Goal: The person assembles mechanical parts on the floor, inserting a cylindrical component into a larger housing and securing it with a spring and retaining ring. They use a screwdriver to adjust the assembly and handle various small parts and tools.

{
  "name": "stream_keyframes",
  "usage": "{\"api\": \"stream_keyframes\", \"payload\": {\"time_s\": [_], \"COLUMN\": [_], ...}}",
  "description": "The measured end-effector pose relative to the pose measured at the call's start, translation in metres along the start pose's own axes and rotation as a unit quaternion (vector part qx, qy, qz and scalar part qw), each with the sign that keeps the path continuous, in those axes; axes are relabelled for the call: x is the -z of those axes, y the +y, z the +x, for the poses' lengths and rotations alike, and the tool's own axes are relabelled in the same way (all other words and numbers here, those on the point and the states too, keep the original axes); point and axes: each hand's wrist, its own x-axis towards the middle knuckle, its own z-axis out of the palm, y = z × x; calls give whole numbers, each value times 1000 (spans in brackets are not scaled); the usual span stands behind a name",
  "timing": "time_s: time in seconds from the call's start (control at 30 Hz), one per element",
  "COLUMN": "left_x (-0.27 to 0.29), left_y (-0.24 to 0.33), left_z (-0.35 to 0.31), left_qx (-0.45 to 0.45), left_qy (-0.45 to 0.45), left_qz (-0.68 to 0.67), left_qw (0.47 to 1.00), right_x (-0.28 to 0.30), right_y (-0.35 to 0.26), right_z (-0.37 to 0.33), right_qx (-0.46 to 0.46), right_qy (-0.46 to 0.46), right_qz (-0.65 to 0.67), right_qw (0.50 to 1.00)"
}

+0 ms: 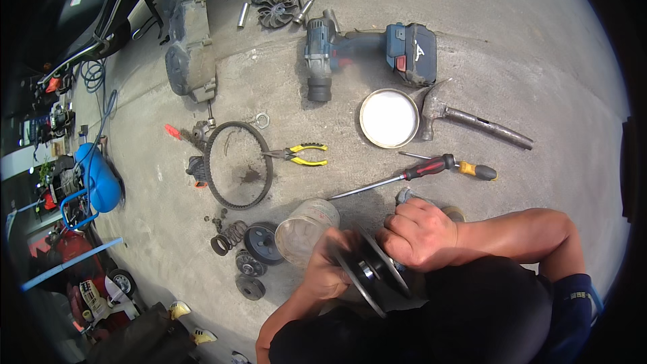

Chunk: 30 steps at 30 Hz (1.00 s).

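Note:
Close to my body, my left hand (326, 268) is closed on a black double-disc pulley (367, 271), which is tilted and has a shiny metal hub. Against the pulley's other side, my right hand (422, 232) is curled into a fist. A small grey piece (405, 195) shows just past its knuckles; whether my fingers hold it I cannot make out. Just beyond my left hand stands a whitish round tub (306, 222). Left of that tub lie a dark round drum (263, 243), a coil spring (235, 232) and smaller round parts (251, 286).
Ahead lie a toothed drive belt (271, 168), yellow-handled pliers (306, 155), a red-black screwdriver (428, 167), a yellow-black screwdriver (477, 170), a hammer (482, 125), a round tin (389, 118) with white inside and a cordless impact wrench (320, 47). A long casing (192, 40) and blue tank (101, 178) are leftward.

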Motion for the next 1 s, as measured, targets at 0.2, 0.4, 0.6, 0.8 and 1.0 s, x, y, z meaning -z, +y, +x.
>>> {"api": "stream_keyframes", "payload": {"time_s": [0.2,0.4,0.6,0.8,1.0], "left_x": [2,1,7,3,-2], "left_y": [1,5,13,37,41], "left_z": [-5,-5,-8,-11,-17], "left_qx": [-55,-96,-137,-36,-124], "left_qy": [-29,-50,-64,65,262], "left_qz": [88,134,200,37,227], "left_qw": [994,985,968,997,930], "right_x": [-1,2,4,-2,-14], "right_y": [0,-2,-4,-7,-13], "right_z": [-2,5,16,39,67], "right_qx": [6,9,38,70,105], "right_qy": [-27,-26,3,59,64], "right_qz": [30,44,24,-10,-40], "right_qw": [999,999,999,996,992]}}
